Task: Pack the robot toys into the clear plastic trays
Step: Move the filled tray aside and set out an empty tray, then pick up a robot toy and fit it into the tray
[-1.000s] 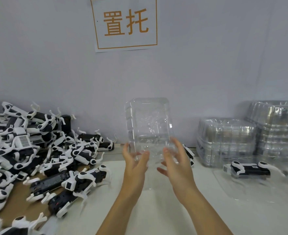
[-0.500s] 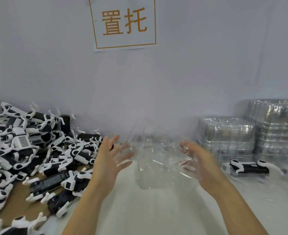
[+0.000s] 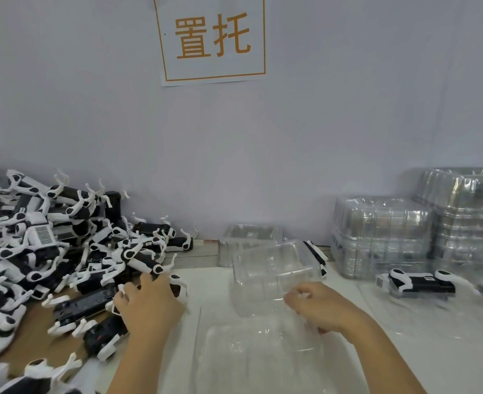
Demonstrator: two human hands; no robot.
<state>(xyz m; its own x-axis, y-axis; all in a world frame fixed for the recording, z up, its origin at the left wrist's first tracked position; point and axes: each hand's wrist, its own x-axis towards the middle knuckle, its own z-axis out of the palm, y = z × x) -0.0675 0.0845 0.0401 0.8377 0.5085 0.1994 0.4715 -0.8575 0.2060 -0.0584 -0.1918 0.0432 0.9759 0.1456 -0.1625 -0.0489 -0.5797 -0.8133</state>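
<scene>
Your left hand [image 3: 149, 305] grasps a robot toy [image 3: 160, 282] at centre-left; your right hand [image 3: 317, 307] pinches the clear plastic tray [image 3: 274, 268].

Two hands [image 3: 149, 304], two tray stacks [image 3: 382, 237] (clear), one sign [image 3: 212, 38]

Robot toys [image 3: 64, 251]: hard moulded plastic, black and white, smooth, slight sheen.
Clear tray [image 3: 274, 268]: thin transparent plastic, glossy, creased highlights.
Tray stacks [image 3: 382, 231]: same clear plastic, strong grey reflections.
Bench [image 3: 433, 351]: white surface, smooth, matt.
Brown sheet [image 3: 35, 334] under toys: looks like cardboard, matt.
Wall sign [image 3: 213, 38]: white paper, orange print, matt.
Wall [image 3: 348, 109]: painted, matt, even.
</scene>
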